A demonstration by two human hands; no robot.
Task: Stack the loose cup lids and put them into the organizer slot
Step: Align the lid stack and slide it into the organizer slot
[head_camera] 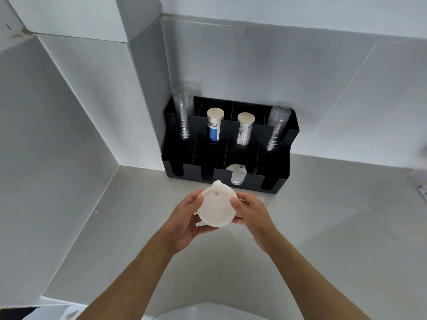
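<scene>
A stack of white cup lids (217, 207) is held above the counter, in front of the black organizer (277, 181). My left hand (188, 221) grips its left side and underside. My right hand (250, 212) pinches its right edge. The top lid faces me, with a round tab sticking out at its far edge. The organizer stands against the back wall. In its third front slot from the left stands a clear lid (236, 174). The other front slots look dark, and their contents cannot be made out.
The organizer's back row holds two stacks of clear cups (183, 112) (277, 128) at its ends and two stacks of paper cups (213, 128) (244, 130) between them. White walls close in the left and back. The grey counter (335, 215) stretches right.
</scene>
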